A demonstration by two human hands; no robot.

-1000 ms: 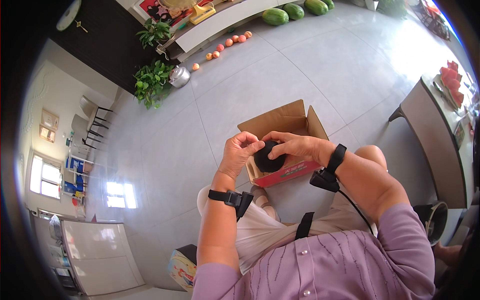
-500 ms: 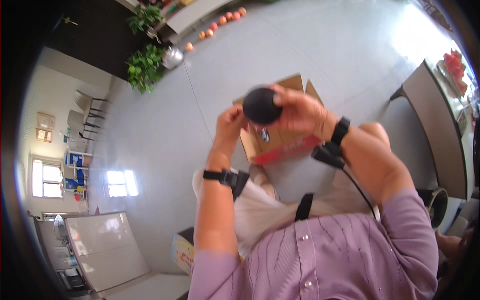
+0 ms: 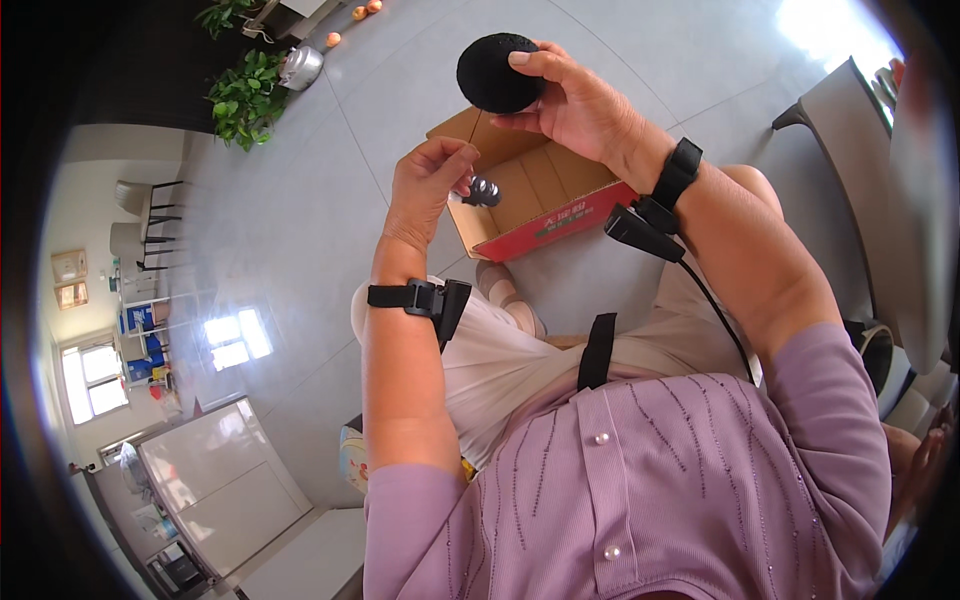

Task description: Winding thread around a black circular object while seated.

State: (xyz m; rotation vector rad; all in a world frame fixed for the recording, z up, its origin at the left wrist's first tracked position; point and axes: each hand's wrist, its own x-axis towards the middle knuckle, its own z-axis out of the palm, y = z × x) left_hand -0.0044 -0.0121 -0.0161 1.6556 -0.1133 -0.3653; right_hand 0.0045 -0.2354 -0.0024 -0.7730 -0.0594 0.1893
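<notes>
A round black piece (image 3: 499,73) with a fuzzy, cloth-like surface is held up over the far side of the box. My right hand (image 3: 585,105) grips its right edge, thumb on the face and the other fingers behind. Below and to the left of it, my left hand (image 3: 430,182) is closed in a pinch, apart from the black piece; whatever lies between its fingertips is too small to make out. An open cardboard box (image 3: 560,215) with a red front side stands on the floor beneath both hands. A shiny dark object (image 3: 484,192) shows beside my left fingers.
Grey floor (image 3: 400,60) surrounds the box. At the far left stand a leafy plant (image 3: 248,100) and a silver kettle (image 3: 301,68), with several round reddish fruits (image 3: 360,13) nearby. A table (image 3: 840,130) is on the right. My foot (image 3: 505,295) rests close to the box.
My left hand has come away from the black piece, leaving a gap between them. My right hand still holds the piece, now farther out, and the whole view has shifted.
</notes>
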